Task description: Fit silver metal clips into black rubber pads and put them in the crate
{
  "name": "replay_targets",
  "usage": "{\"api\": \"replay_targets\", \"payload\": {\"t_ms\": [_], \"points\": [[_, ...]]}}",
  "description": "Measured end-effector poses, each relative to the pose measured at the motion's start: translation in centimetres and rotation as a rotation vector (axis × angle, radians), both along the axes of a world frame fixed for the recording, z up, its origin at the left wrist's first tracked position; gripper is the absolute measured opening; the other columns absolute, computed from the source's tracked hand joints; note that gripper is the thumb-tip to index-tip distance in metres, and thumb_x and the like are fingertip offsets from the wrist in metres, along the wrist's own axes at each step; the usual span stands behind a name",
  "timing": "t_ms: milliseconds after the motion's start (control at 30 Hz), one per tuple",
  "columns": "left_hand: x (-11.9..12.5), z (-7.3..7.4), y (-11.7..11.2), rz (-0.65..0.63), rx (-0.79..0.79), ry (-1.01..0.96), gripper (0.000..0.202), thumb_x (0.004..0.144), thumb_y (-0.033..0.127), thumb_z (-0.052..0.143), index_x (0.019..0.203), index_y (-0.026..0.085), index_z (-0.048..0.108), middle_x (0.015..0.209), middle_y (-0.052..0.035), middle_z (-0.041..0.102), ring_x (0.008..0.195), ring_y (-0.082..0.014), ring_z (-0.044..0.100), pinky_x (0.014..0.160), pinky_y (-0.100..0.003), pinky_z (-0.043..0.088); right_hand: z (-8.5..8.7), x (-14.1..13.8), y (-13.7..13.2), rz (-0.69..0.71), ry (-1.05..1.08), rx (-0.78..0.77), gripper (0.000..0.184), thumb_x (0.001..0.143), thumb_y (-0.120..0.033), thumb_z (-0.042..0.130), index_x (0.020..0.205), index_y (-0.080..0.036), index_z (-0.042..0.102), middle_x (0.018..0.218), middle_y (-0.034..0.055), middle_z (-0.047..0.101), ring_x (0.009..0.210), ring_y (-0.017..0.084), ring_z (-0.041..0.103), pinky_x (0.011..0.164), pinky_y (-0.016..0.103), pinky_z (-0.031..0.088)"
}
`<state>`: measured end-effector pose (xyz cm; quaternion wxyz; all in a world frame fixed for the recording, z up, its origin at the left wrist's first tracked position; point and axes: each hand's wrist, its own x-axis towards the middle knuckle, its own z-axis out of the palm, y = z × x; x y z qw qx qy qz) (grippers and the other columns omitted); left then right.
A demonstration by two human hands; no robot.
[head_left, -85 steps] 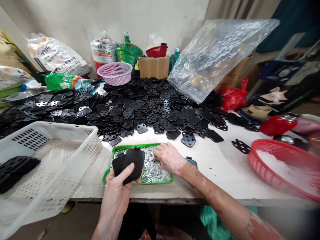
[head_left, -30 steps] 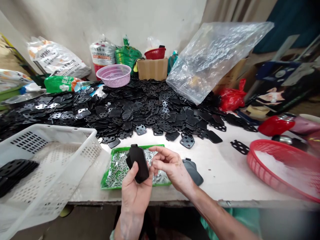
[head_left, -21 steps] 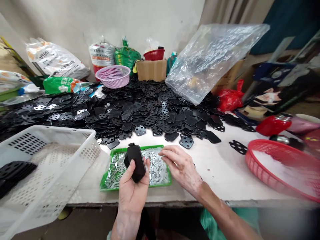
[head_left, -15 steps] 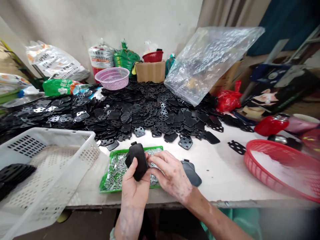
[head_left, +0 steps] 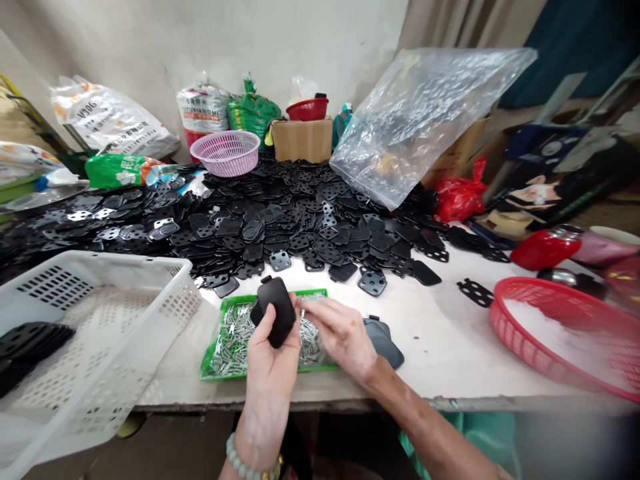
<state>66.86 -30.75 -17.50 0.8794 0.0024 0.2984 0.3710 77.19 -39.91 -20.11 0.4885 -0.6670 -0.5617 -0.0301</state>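
My left hand (head_left: 270,360) grips a black plastic cover piece (head_left: 276,310) upright above a green tray (head_left: 213,363) filled with small silver metal pins. My right hand (head_left: 340,333) is right beside it, fingers pinched against the piece's right edge; what they hold is too small to make out. A couple of dark plastic pieces (head_left: 383,340) lie on the table just right of the tray.
A huge heap of black plastic plates (head_left: 280,220) covers the table's back. A white basket (head_left: 100,333) with stacked black pieces stands at left, a red basket (head_left: 565,333) at right. Pink basket (head_left: 227,150), sacks, a cardboard box and a clear plastic bag (head_left: 425,113) stand behind.
My right hand left the green tray, came up to the black piece and pinches at its edge. My left hand has tilted the piece and shifted right.
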Motion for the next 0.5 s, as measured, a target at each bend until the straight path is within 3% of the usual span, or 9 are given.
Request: {"api": "replay_targets", "payload": {"t_ms": [100, 300, 500], "points": [[-0.5, -0.2, 0.9, 0.027, 0.117, 0.035, 0.036, 0.087, 0.000, 0.053, 0.120, 0.011, 0.063, 0.109, -0.0138, 0.073, 0.102, -0.0241, 0.069, 0.091, -0.046, 0.057, 0.3, 1.7, -0.1, -0.081, -0.003, -0.118, 0.020, 0.095, -0.017, 0.052, 0.098, -0.020, 0.071, 0.090, 0.0056, 0.070, 0.080, 0.017, 0.063, 0.073, 0.028, 0.049], [-1.6, -0.9, 0.8, 0.021, 0.390, 0.299, 0.026, 0.074, 0.001, 0.072, 0.094, 0.018, 0.073, 0.102, -0.0063, 0.075, 0.088, -0.0184, 0.070, 0.072, -0.031, 0.061, 1.2, 0.6, -0.2, 0.000, -0.457, -0.593, 0.016, 0.093, -0.021, 0.055, 0.087, -0.017, 0.069, 0.086, 0.0069, 0.068, 0.084, 0.022, 0.057, 0.075, 0.035, 0.040], [-2.4, -0.7, -0.2, 0.043, 0.549, 0.392, 0.035, 0.067, 0.009, 0.082, 0.099, 0.020, 0.075, 0.102, -0.0054, 0.075, 0.093, -0.0190, 0.070, 0.076, -0.025, 0.058, 0.9, -1.1, 1.6, -0.087, -0.472, -0.748, 0.015, 0.090, -0.022, 0.055, 0.084, -0.017, 0.068, 0.090, 0.0102, 0.067, 0.090, 0.026, 0.055, 0.074, 0.038, 0.035]]}}
